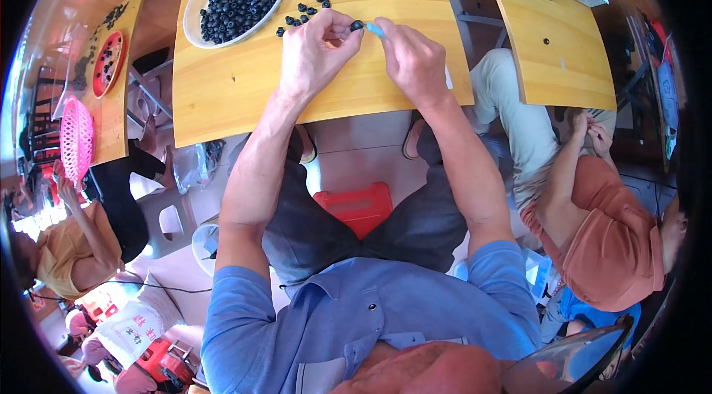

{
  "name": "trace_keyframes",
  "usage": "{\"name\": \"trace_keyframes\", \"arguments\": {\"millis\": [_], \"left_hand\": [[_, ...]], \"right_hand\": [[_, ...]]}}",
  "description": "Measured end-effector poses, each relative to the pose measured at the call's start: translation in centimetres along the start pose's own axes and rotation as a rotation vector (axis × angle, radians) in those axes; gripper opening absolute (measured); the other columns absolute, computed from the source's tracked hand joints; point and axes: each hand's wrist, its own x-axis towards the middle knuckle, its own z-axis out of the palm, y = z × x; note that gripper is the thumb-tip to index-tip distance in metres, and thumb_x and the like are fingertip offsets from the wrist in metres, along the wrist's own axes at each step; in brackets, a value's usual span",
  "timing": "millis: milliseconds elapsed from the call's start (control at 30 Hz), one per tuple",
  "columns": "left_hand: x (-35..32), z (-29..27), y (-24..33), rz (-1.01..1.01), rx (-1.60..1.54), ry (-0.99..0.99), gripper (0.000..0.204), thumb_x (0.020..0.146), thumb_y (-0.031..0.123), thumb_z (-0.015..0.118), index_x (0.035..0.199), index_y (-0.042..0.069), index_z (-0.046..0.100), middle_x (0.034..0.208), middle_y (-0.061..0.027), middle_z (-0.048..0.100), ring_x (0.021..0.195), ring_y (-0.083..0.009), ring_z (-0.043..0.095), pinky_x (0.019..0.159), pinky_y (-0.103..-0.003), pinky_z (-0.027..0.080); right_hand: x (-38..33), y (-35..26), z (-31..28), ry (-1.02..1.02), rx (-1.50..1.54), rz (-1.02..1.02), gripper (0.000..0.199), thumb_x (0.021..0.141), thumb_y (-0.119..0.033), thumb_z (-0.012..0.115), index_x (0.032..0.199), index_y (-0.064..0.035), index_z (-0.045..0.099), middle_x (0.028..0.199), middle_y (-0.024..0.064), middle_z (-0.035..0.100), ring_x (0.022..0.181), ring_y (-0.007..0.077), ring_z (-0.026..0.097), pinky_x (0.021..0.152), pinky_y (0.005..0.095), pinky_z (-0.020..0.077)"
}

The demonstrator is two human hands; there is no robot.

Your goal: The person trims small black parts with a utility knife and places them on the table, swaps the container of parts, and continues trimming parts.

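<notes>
Your left hand (pixel 315 49) pinches a berry (pixel 357 25) just right of the bowl (pixel 194 5); your right hand (pixel 411 60) grips a blue tool (pixel 376 29) touching it.

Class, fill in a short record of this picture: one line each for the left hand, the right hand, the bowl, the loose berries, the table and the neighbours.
Left hand: left hand pinches one dark berry at its fingertips
Right hand: right hand holds a small light-blue tool, its tip at that berry
Bowl: clear round bowl full of dark berries
Loose berries: scattered berries beside the bowl
Table: wooden table
Neighbours: person in orange shirt at the right; another person at the left
</notes>
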Motion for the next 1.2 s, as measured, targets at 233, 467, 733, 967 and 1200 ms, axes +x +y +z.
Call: {"name": "trace_keyframes", "arguments": {"millis": [233,467,733,967,1200], "left_hand": [[-0.3,-1.5,-0.3,0.158,-0.091,0.132,0.018,0.086,0.011,0.081,0.098,0.003,0.072,0.083,-0.0061,0.078,0.076,-0.0111,0.075,0.071,-0.026,0.059],[2.2,-8.2,-4.4,0.074,0.235,0.449,0.023,0.088,0.012,0.081,0.105,-0.001,0.073,0.085,-0.0084,0.078,0.079,-0.0122,0.074,0.075,-0.027,0.06],[1.4,-8.6,-5.1,0.167,0.435,0.145,0.023,0.088,0.012,0.078,0.109,0.005,0.074,0.098,-0.0113,0.068,0.08,-0.0249,0.069,0.072,-0.037,0.057],[0.3,-6.1,-6.7,0.095,0.547,-0.085,0.022,0.091,0.019,0.076,0.107,0.005,0.075,0.099,-0.0141,0.069,0.089,-0.0339,0.071,0.079,-0.044,0.057],[0.5,-5.5,-7.0,0.039,0.508,-0.179,0.018,0.088,0.011,0.075,0.103,0.002,0.075,0.096,-0.0157,0.073,0.089,-0.0338,0.072,0.081,-0.043,0.057]], "right_hand": [[0.1,1.4,0.9,-0.146,-0.127,0.165,0.012,0.095,-0.014,0.066,0.106,-0.0086,0.067,0.081,0.0085,0.069,0.074,0.0296,0.071,0.06,0.0439,0.0553],[0.2,1.3,0.7,-0.159,0.059,0.251,0.024,0.096,-0.011,0.065,0.12,-0.005,0.068,0.089,0.0131,0.068,0.079,0.0352,0.07,0.068,0.0462,0.0566],[0.3,1.4,0.4,-0.227,0.051,0.271,0.028,0.096,-0.005,0.061,0.124,-0.0001,0.064,0.096,0.0167,0.066,0.082,0.0381,0.069,0.073,0.0474,0.056],[0.1,1.3,0.8,-0.244,0.068,0.247,0.028,0.097,-0.007,0.062,0.124,-0.0012,0.064,0.098,0.017,0.066,0.083,0.0386,0.069,0.073,0.0486,0.0556],[-0.5,1.8,0.8,-0.264,0.072,0.247,0.028,0.098,-0.009,0.061,0.126,-0.0023,0.063,0.1,0.0165,0.067,0.085,0.0394,0.068,0.074,0.0491,0.0554]]}}
